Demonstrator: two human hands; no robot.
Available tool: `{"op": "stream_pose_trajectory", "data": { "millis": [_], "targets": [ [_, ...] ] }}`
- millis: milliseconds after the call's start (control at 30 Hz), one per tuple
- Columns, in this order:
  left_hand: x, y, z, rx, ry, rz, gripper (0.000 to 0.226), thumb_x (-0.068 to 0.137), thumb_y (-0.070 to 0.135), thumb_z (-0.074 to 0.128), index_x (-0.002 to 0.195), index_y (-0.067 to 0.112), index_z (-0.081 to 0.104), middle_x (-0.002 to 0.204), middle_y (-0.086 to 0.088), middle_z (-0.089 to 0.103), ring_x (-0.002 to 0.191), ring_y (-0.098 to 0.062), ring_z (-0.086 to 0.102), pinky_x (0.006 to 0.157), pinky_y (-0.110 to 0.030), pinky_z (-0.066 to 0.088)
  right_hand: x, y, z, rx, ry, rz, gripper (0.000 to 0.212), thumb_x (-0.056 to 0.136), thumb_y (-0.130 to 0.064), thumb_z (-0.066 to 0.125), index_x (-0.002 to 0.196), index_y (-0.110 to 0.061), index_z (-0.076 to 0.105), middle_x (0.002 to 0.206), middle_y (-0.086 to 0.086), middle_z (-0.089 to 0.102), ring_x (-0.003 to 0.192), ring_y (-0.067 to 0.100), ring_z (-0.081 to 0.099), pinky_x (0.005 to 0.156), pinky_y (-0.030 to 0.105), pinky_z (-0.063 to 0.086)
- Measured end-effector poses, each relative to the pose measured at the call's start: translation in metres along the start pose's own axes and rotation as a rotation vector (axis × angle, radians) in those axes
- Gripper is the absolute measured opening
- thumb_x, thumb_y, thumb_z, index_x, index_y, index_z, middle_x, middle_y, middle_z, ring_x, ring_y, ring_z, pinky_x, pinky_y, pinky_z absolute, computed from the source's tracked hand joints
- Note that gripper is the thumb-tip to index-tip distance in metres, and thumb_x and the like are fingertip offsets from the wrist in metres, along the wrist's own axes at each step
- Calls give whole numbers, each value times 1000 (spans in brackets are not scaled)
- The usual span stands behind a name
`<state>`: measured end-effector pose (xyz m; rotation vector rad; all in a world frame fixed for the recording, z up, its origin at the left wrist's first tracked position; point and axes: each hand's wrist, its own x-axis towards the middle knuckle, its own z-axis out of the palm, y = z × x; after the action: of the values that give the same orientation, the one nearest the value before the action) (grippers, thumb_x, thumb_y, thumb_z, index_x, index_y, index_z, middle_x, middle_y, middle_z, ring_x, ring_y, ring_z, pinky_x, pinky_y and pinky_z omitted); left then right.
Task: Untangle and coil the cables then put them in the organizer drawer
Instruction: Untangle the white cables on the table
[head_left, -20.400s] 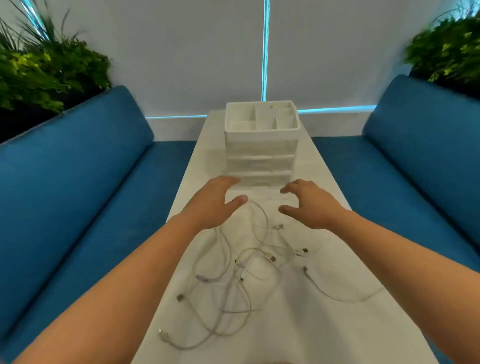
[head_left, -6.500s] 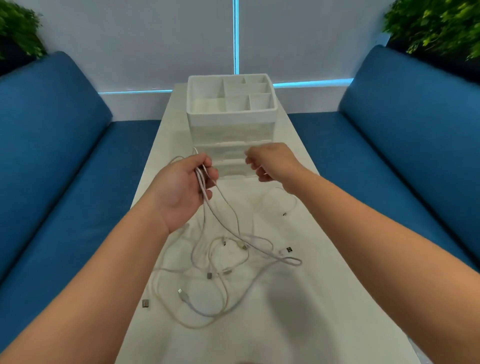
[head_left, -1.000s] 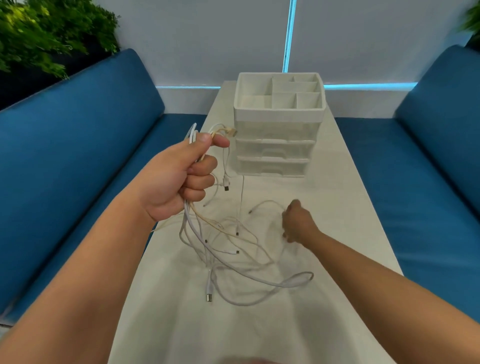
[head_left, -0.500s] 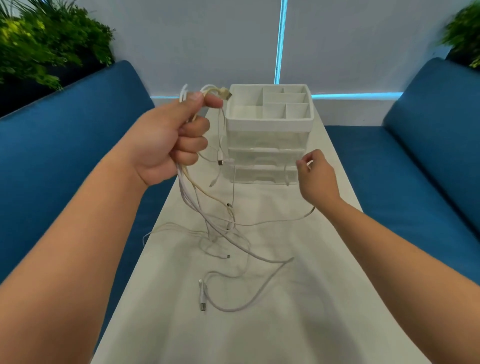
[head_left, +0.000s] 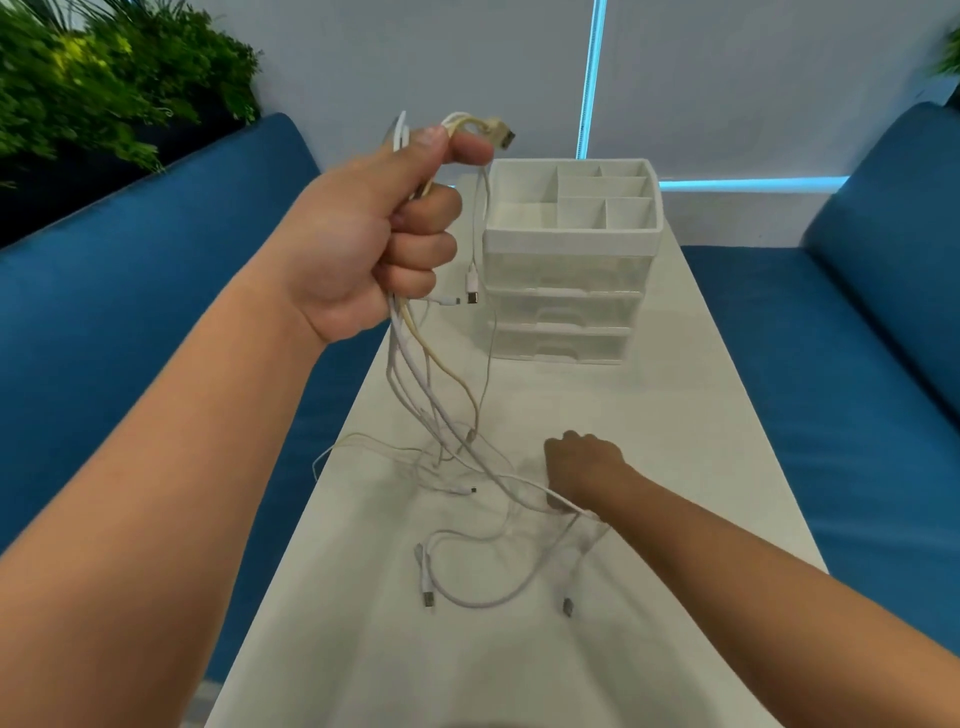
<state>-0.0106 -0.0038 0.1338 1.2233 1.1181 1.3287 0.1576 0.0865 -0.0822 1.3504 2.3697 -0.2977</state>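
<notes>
My left hand (head_left: 374, 244) is raised above the table's left edge and grips a bunch of white and cream cables (head_left: 415, 364). Plug ends stick out over my thumb, and the strands hang down into a tangle (head_left: 467, 499) on the white table (head_left: 675, 441). My right hand (head_left: 584, 465) is low on the table, fingers curled, beside a white strand that runs past my wrist; whether it pinches a cable is hidden. The white organizer (head_left: 569, 260), with an open divided top and closed drawers, stands further back.
Blue sofas run along both sides of the narrow table, left (head_left: 130, 338) and right (head_left: 857, 338). Green plants (head_left: 104, 67) sit behind the left sofa. Loose plug ends (head_left: 428, 597) lie near the table's middle.
My right hand has dropped from in front of the organizer down to the tangle on the table. My left hand stays raised with the bunch.
</notes>
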Motion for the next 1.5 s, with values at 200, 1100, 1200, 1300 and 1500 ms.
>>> {"op": "stream_pose_trajectory", "data": {
  "millis": [200,1100,1200,1300,1500],
  "targets": [
    [-8,4,1,-37,-16,31,32,107,36,30,102,24,59,53,13,22,41,0,17,35,-13,15,31,-26,21,563,-43,-49,74,89,-53,58,144,-8,34,142,12,41,126,30,48,94,32,40],
    [34,-10,4,-65,83,-34,26,103,37,41,97,24,63,53,11,21,43,-4,15,39,-17,12,-47,52,-161,1507,705,33,12,92,-25,59,90,-23,71,62,-11,44,57,11,37,53,23,32],
    [42,8,8,-77,65,31,28,103,38,39,97,25,63,52,11,21,42,-3,16,38,-16,13,-53,56,-167,1597,803,57,15,91,-23,57,84,-25,70,63,-13,45,61,7,38,55,22,32],
    [46,10,15,-75,61,50,30,104,40,39,97,25,64,53,11,21,42,-3,16,39,-17,13,-58,56,-169,1606,845,36,16,92,-24,57,85,-26,71,62,-15,45,61,5,39,56,22,32],
    [43,-54,23,-37,115,-123,26,104,37,41,100,22,62,53,11,23,43,-4,18,38,-17,16,-59,50,-156,1574,916,36,17,93,-23,56,87,-23,72,55,-15,43,56,5,38,51,20,32]
  ]
}}
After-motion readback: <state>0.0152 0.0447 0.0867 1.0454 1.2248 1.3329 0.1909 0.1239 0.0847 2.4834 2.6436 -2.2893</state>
